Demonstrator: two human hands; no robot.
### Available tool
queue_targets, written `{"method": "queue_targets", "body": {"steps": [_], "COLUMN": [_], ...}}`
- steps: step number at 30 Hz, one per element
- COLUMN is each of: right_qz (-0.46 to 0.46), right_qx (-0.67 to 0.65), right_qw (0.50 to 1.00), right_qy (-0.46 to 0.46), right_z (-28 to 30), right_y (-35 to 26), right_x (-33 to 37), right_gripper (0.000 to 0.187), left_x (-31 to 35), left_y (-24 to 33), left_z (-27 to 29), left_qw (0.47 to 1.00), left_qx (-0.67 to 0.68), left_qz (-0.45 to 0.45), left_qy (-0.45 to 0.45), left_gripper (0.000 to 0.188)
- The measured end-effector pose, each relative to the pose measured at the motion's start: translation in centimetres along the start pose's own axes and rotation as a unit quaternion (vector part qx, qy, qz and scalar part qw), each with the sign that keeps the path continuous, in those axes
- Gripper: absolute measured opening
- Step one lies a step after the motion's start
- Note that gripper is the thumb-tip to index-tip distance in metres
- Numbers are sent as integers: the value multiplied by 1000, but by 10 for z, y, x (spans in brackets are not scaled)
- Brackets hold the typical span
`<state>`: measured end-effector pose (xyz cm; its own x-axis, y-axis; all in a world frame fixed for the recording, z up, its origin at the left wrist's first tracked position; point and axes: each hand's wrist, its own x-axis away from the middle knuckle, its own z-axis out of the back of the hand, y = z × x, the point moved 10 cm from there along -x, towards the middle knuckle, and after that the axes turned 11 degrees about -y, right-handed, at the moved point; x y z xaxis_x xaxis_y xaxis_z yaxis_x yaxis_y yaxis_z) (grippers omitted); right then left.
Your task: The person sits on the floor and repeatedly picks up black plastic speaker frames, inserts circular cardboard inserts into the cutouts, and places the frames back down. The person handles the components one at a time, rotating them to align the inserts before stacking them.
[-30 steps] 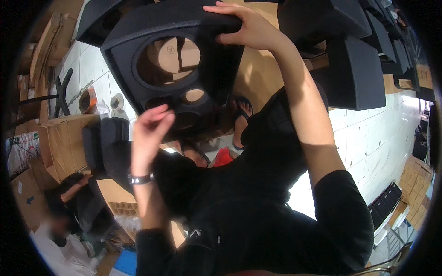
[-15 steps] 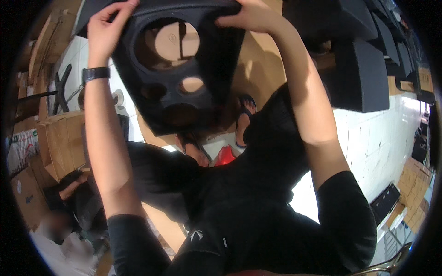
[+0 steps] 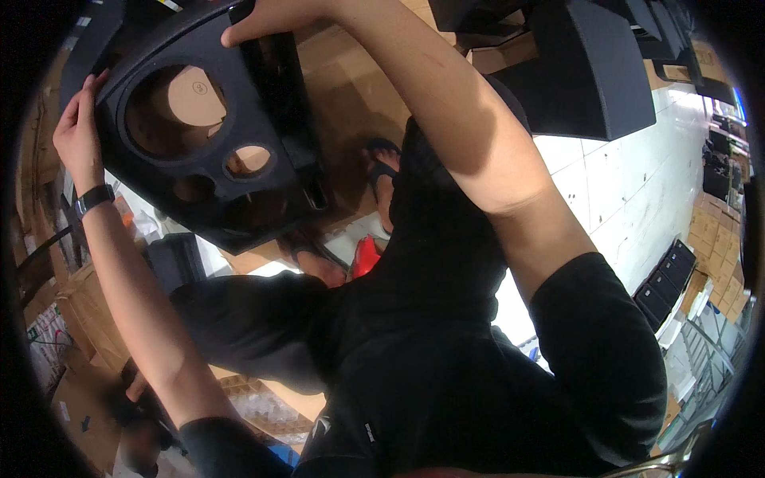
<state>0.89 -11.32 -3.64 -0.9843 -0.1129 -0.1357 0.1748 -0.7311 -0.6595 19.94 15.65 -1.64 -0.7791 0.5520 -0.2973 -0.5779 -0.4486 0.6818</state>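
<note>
A black speaker cabinet (image 3: 249, 103) with one large round hole and several smaller ones in its front panel stands tilted before me. My left hand (image 3: 80, 139), below a dark wristband, grips the cabinet's left edge with the fingertips at the rim. On its upper edge lies my right hand (image 3: 271, 16), the thumb pressed on the front panel and the other fingers hidden or out of view. Through the large hole a light brown round panel (image 3: 191, 95) shows inside.
Brown cardboard (image 3: 347, 88) lies under the cabinet. More black cabinets (image 3: 586, 80) stand at the right on white floor tiles. A red object (image 3: 366, 256) is between my feet. Cardboard boxes (image 3: 92, 311) and another person (image 3: 143, 434) are at the left.
The cabinet has turned and shifted left in the view, with both my hands still on its edges. My right arm now reaches further across to the left.
</note>
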Motion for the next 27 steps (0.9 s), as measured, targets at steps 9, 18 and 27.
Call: {"method": "queue_targets", "body": {"steps": [9, 18, 27], "right_qz": [11, -149, -250], "right_qx": [-119, -386, -360], "right_qw": [981, 909, 899], "right_qy": [-152, 48, 21], "right_z": [8, 22, -35], "right_y": [27, 173, 177], "right_x": [0, 63, 78], "right_gripper": [77, 85, 54], "left_x": [23, 76, 47], "left_y": [67, 266, 256], "left_z": [-15, -81, -138], "left_qw": [997, 899, 944], "left_qx": [75, -9, -48], "left_qz": [-10, -427, -224], "left_qy": [-21, -93, -237], "left_gripper": [29, 45, 65]}}
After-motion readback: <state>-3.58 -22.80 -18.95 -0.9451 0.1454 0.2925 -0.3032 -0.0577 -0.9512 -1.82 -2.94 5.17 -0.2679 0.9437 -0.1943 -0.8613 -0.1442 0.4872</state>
